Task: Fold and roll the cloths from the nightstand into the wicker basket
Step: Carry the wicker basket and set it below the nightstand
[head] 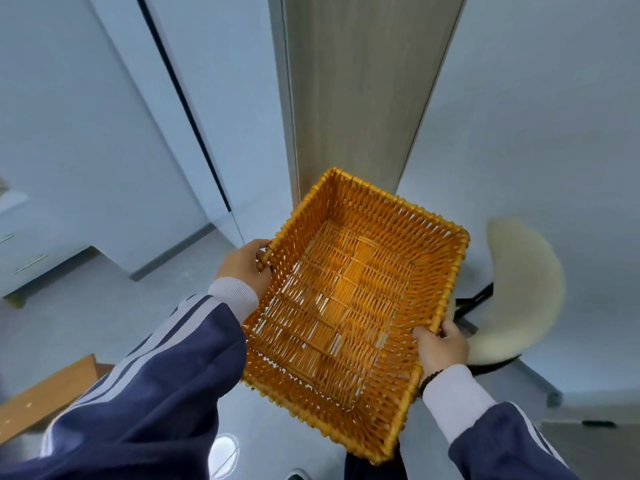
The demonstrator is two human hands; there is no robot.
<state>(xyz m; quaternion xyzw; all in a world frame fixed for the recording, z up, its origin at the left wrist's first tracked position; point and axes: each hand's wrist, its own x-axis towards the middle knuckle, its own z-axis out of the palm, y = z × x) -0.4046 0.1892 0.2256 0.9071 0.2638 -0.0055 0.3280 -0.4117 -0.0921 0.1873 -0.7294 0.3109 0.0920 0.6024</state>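
Observation:
An orange rectangular wicker basket (446,299) is held in the air in front of me, above the floor, with nothing inside it. My left hand (244,266) grips its left rim, fingers curled over the edge. My right hand (441,348) grips the right rim near the front corner. No cloths and no nightstand show in this view.
A cream cushioned stool (519,289) on a dark frame stands at the right, just behind the basket. A white drawer unit (31,258) sits at the far left. A wooden furniture corner (48,393) juts in at the lower left. A wood-panelled pillar (360,91) rises straight ahead.

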